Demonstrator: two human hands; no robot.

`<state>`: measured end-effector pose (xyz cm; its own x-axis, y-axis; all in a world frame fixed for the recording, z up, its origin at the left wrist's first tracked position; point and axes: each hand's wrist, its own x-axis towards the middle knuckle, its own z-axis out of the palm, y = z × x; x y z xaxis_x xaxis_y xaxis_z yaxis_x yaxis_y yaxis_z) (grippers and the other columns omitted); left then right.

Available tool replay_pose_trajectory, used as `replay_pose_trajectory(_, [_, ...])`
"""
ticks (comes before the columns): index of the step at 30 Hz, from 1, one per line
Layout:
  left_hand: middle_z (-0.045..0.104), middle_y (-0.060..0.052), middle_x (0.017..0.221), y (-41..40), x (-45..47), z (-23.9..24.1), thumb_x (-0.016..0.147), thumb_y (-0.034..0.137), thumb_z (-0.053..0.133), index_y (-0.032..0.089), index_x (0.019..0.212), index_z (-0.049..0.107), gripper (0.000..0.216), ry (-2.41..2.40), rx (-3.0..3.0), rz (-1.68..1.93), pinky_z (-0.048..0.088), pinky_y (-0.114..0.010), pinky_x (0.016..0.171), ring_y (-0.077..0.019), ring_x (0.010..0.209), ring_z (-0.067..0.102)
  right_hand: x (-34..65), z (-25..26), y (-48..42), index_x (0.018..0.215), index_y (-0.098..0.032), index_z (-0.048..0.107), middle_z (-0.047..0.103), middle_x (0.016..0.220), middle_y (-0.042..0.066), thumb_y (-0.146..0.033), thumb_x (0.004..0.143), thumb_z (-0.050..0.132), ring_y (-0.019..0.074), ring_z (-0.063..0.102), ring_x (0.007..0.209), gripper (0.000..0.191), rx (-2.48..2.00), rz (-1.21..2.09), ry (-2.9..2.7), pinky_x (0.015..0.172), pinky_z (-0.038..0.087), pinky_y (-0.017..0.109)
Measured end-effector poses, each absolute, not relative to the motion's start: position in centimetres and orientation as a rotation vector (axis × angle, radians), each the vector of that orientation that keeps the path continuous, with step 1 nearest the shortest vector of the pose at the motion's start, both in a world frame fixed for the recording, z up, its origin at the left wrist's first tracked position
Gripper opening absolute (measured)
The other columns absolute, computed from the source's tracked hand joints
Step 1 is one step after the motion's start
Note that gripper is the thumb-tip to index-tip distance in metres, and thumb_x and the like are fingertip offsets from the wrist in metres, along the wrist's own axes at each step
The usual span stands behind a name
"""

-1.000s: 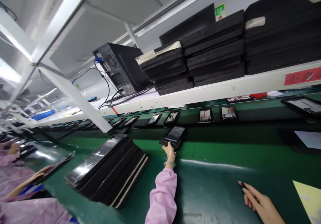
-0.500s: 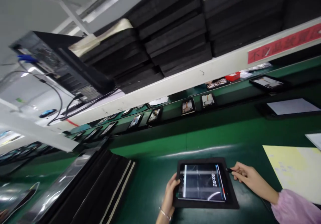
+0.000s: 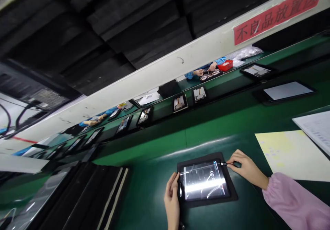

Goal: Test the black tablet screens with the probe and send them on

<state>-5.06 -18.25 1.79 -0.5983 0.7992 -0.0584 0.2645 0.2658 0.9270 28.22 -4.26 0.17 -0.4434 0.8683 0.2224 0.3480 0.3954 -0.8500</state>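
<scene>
A tablet (image 3: 203, 181) with a lit, glare-streaked screen lies on a dark foam pad (image 3: 230, 185) on the green bench. My left hand (image 3: 171, 194) is closed at the tablet's left edge, fingertips against its side. Between thumb and fingers of my right hand (image 3: 241, 165) is a thin black cable plug (image 3: 227, 163), pointed at the tablet's upper right edge. A bright tip shows there; whether it sits in the port I cannot tell. The cable trails down under the pink right sleeve (image 3: 286, 192).
Yellow sheet (image 3: 278, 151) and white papers (image 3: 314, 127) lie right. Black foam trays (image 3: 85, 188) stand left. Behind, tablets (image 3: 179, 103) line a conveyor, with a white-screened one (image 3: 287, 91) on the right. A white shelf edge (image 3: 160, 67) crosses above; co-workers' hands (image 3: 206, 70) work beyond.
The view has shifted, bringing co-workers' hands into sight. My left thumb has come off the tablet's front. A bright plug tip now shows, and the screen's timer digits have changed.
</scene>
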Motion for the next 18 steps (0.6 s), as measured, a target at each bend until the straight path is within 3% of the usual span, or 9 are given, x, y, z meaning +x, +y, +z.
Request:
replay_pose_trajectory(10, [0.065,-0.012,0.136,-18.1,-4.9,1.9,0.082,0.063,0.065,0.019,0.116,0.073,0.056,1.937,0.866,1.437,0.042,-0.038,0.111,-0.03,0.129,0.057,28.3,-0.5,-3.8,0.089,-0.025,0.074,0.07,0.089,0.005,-0.046,0.096,0.065,0.0258,0.059,0.094,0.024,-0.918,0.961,-1.976,0.083,0.052,0.04])
replay_pose_trajectory(18, [0.066,-0.012,0.134,-17.9,-5.0,2.9,0.086,0.058,0.064,0.018,0.119,0.071,0.052,1.894,0.871,1.395,0.041,-0.04,0.113,-0.0303,0.131,0.056,27.0,-0.4,-4.2,0.092,-0.025,0.077,0.071,0.092,0.008,-0.051,0.103,0.049,0.0285,0.062,0.098,0.04,-0.935,0.852,-1.966,0.086,0.051,0.047])
